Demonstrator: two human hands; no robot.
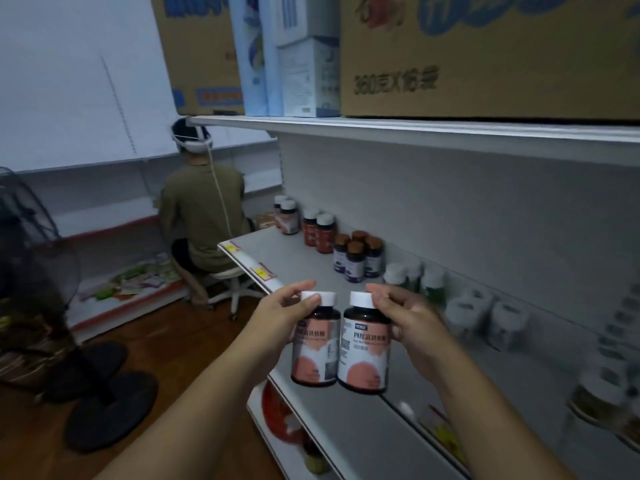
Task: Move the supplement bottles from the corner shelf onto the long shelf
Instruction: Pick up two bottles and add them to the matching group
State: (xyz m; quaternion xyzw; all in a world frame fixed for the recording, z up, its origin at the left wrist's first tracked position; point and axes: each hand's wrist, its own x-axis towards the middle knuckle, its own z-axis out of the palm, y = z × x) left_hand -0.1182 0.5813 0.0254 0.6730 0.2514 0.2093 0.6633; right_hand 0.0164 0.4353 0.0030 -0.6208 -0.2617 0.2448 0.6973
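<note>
Long shelf point(304, 258) is carrying bottle rows along the back panel. Left hand point(277, 317) and right hand point(405, 317) are each gripping a white-capped supplement bottle point(316, 344) point(364, 351) by the cap, bottles touching, above the shelf's front edge.

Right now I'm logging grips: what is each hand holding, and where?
Left hand holds one pink-label bottle at its white cap; right hand holds a matching bottle likewise.

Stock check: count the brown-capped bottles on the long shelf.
4, clustered mid-shelf near the back wall: front left, front middle, back and right. More may be hidden behind them.
</note>
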